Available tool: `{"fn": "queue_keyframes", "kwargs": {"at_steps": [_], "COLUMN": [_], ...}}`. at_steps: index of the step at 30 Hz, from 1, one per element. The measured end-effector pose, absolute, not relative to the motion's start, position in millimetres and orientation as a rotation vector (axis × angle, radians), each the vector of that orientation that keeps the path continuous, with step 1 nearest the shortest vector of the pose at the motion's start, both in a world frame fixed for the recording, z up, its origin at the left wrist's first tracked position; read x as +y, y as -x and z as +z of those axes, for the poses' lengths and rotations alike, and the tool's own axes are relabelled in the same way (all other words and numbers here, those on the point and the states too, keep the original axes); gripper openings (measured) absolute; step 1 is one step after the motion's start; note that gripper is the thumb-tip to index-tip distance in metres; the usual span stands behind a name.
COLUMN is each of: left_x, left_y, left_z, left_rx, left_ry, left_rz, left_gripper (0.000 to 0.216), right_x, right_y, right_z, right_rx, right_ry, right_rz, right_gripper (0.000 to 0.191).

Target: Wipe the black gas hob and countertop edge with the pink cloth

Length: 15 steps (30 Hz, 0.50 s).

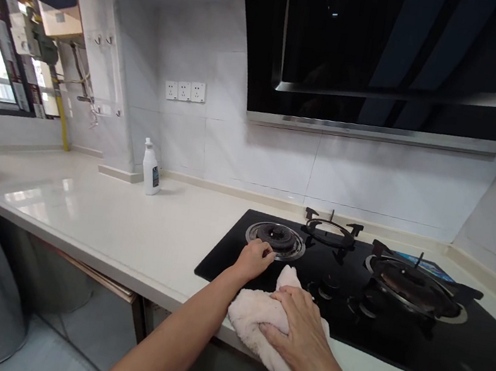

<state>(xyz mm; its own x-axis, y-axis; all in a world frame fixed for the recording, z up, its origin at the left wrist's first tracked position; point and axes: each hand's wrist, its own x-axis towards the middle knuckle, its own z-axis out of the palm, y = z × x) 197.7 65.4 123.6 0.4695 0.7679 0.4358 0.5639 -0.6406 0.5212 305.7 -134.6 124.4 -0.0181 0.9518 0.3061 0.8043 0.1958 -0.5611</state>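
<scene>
Right hand [304, 339]: fingers [290, 298] spread, pressing bunched off-white terry towel [254, 330] against front edge of glossy black glass hob [224, 264]. Left hand [254, 260]: fingers curled at steel burner ring [274, 244], grip unclear. White plastic bottle [152, 168] on smooth cream worktop [82, 201].

Left hand [254, 260] on a gas burner [275, 240], right hand [302, 329] over a crumpled cream towel [250, 320].

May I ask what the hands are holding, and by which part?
The right hand presses the towel down at its middle; the left hand touches the rim of the burner, holding nothing visible.
</scene>
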Motion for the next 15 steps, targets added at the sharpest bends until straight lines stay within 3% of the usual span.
{"fn": "queue_keyframes", "kwargs": {"at_steps": [6,15], "left_x": [57,-35], "left_y": [-196,-168], "left_z": [135,154], "left_rx": [1.055,0.774], "left_ry": [-2.374,-2.485], "left_rz": [0.874,0.909], "left_gripper": [0.009,0.036], "right_x": [-129,-141], "right_y": [-308,-341], "right_z": [118,109], "right_rx": [-1.788,-1.718], "right_ry": [1.620,1.407], "right_rz": [0.285,0.278], "right_gripper": [0.050,0.049]}}
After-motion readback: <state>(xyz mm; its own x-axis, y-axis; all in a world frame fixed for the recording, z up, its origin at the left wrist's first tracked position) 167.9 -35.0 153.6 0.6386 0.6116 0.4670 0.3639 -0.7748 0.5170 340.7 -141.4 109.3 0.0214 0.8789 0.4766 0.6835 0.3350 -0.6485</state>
